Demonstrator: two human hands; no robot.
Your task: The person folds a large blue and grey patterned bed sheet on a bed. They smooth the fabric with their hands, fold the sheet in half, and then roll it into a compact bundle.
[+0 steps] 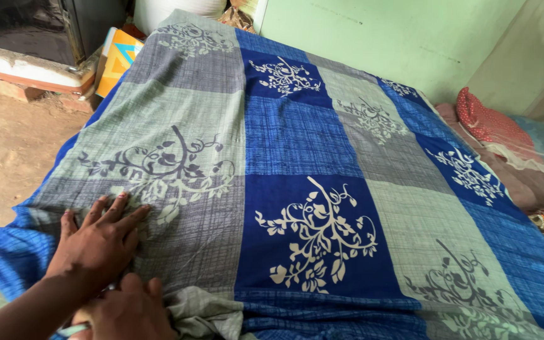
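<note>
- The left hand (99, 242) lies flat on the blue, grey and pale-green checked cotton bedsheet with white leafy branch prints (297, 145), near the sheet's near-left corner; its fingers (121, 214) are spread wide and pressed onto a grey square, closed around nothing.
- The sheet covers the whole bed, from the near edge by the hands to the pale green painted wall (373, 38) at the far end; it droops over the left side above the bare brown earthen floor (7, 151).
- To smooth well, I judge the flat palm should slide outward toward the left edge with even pressure, so the faint ripples by the grey print run off rather than bunch.
- The right hand (130, 311), just beside and below the left, rests at the very bottom of the view on a crumpled grey-green fold of the sheet (206, 315); its fingers curl downward, but whether they pinch the cloth I cannot tell.
- That bunched fold at the near edge looks like the spot most in need of a tug, drawn taut toward the person while the other palm pins the fabric.
- Far right, a red dotted pillow (492, 119) and pinkish bedding lie beside the bed, well apart from both hands.
</note>
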